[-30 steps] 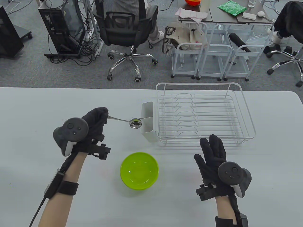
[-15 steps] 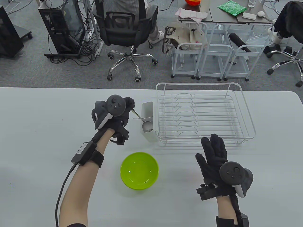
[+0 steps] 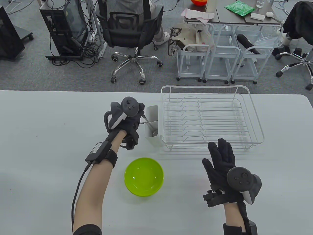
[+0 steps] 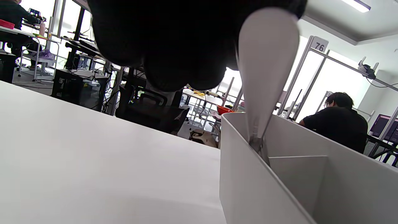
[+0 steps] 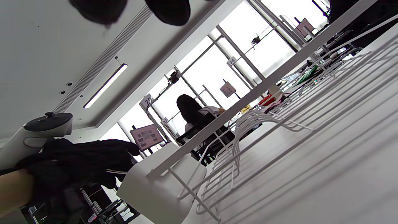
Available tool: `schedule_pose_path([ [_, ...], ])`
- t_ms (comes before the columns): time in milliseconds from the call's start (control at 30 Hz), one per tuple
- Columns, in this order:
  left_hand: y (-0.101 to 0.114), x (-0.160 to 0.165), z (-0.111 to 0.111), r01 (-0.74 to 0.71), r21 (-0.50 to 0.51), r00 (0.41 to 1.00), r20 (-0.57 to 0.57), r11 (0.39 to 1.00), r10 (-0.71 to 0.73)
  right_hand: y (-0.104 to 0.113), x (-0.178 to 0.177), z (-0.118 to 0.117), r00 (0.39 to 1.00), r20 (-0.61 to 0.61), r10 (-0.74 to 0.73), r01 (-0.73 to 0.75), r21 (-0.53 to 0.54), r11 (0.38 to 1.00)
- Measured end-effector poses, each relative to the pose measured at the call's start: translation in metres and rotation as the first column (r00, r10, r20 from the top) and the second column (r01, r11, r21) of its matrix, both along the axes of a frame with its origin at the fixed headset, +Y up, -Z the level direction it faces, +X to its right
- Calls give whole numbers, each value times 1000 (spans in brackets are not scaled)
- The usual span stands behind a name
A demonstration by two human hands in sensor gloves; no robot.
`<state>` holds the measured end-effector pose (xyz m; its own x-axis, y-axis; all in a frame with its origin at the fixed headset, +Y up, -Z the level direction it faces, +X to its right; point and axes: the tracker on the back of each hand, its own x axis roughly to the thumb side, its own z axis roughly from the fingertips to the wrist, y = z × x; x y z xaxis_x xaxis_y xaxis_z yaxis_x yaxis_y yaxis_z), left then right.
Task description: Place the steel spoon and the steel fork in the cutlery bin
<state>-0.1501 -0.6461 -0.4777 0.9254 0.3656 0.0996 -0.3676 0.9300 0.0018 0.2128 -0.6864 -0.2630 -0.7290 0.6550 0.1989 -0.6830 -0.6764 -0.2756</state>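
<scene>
Nearest you, your right hand (image 3: 221,162) lies on the surface (image 3: 49,137) with its fingers spread flat, gripping nothing, just in front of the white wire dish rack (image 3: 210,117). Left of it sits the green bowl (image 3: 144,176), which looks empty.

Farther out, your left hand (image 3: 127,117) is at the left side of the white cutlery bin (image 3: 152,126), closed on the handle end of the steel spoon (image 3: 149,124). The spoon slants down into the bin's near compartment, bowl end low inside; the left wrist view shows its shaft crossing the rim beside the divider.

The step in hand is seating the spoon. The next move calls for you to ease your fingers off the handle so it drops and leans against the wall, then to lift your hand up and away without tipping the bin.

The steel fork is not visible in any view, so you will have to find it before the second insertion.
</scene>
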Motion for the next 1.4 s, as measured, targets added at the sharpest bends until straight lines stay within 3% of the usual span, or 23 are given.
schedule_pose_path([
  [200,8,-16,25,42,89,999,9,995,-43,-2,-4,-1,1000,-14,15,-15,-5,1000],
  [333,9,-32,55,86,158,996,26,984,-91,-4,-9,-2,999,-24,40,-40,-14,999],
  [600,-17,-66,122,56,187,996,52,981,-67,-8,-17,-3,997,-45,70,-71,-21,997],
  [900,-40,-93,175,-22,233,1000,16,972,19,-11,-21,-3,994,-35,104,-105,-23,994],
  [1100,-51,-101,192,-2,269,1000,5,963,1,-16,-23,-4,992,-23,126,-126,-42,991],
  [1300,-67,-115,191,193,284,981,-39,939,-190,-20,-25,-6,989,-17,147,-148,-57,987],
  [1400,-68,-124,190,152,264,988,-54,952,-143,-19,-26,-5,987,-17,161,-162,-51,985],
])
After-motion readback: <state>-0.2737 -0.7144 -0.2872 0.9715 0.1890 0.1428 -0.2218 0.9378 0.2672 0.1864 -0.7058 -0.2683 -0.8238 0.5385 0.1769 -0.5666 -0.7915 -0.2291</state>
